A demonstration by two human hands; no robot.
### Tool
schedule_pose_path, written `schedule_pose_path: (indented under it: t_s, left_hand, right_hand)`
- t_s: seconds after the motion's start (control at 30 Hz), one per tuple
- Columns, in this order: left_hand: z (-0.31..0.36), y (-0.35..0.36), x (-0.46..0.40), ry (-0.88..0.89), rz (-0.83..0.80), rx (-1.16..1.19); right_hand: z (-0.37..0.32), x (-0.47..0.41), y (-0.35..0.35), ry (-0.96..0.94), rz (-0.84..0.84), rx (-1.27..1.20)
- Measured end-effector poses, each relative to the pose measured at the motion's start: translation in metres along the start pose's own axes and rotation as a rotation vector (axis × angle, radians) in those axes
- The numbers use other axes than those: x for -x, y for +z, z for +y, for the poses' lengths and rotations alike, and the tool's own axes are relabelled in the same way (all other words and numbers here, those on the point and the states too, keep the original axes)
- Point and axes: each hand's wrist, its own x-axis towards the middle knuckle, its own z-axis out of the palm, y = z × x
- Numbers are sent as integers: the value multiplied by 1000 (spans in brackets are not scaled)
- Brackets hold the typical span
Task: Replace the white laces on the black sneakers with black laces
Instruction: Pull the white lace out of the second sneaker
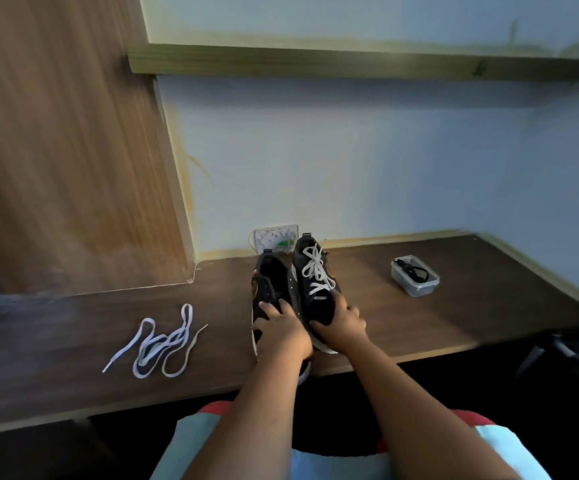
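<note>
Hands [310,330] grip black sneakers [295,292]; no writing legible.

Your dark wooden desk [402,327] carries two black sneakers side by side, the unlaced one [270,292] left of the white-laced one [316,285], a loose white lace [158,344] at left, and a clear plastic container [415,275] at right.
</note>
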Motion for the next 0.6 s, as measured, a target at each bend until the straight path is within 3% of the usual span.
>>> schedule_pose_path:
  t_s: [0.23, 0.4, 0.6]
  left_hand:
    - [-3, -11, 1, -40, 96, -20]
    - [9, -13, 17, -85, 38, -158]
    - [15, -9, 13, -176, 120, 40]
  right_hand:
    - [6, 13, -13, -11, -117, 146]
    - [8, 24, -16, -27, -154, 163]
    - [12, 22, -45, -139, -258, 186]
